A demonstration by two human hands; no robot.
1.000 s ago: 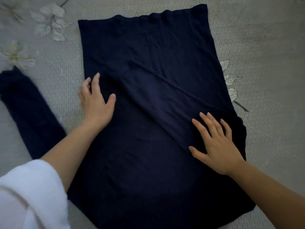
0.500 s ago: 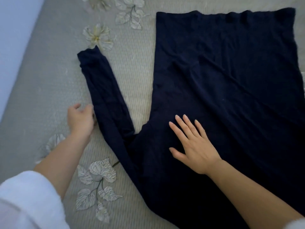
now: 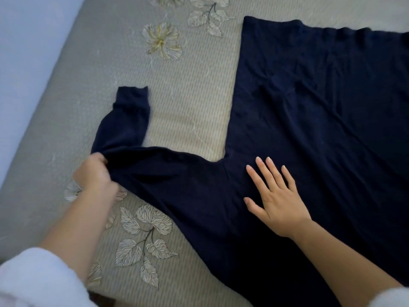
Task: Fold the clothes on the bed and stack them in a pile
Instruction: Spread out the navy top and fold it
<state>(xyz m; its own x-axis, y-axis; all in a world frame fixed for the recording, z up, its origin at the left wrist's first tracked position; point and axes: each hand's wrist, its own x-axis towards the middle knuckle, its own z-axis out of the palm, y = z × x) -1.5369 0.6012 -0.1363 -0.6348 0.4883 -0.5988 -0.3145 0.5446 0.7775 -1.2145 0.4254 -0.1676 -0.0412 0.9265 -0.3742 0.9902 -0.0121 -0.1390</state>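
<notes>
A person works on a dark navy long-sleeved top (image 3: 309,129) spread flat on a bed covered by a grey quilted bedspread (image 3: 188,103) printed with pale flowers and leaves. The left hand (image 3: 95,173) is clenched around the middle of the garment's sleeve (image 3: 155,160), pinching the fabric into a bunch near the left side of the bed, so the sleeve bends there and its cuff (image 3: 132,96) points toward the far end of the bed. The right hand (image 3: 274,191) lies open and flat, fingers spread, on the body of the top just beside the armpit, gripping nothing. White sleeves show at both forearms along the bottom edge of the frame. The top's far hem runs straight across the upper right of the view, with a few creases across the fabric.
</notes>
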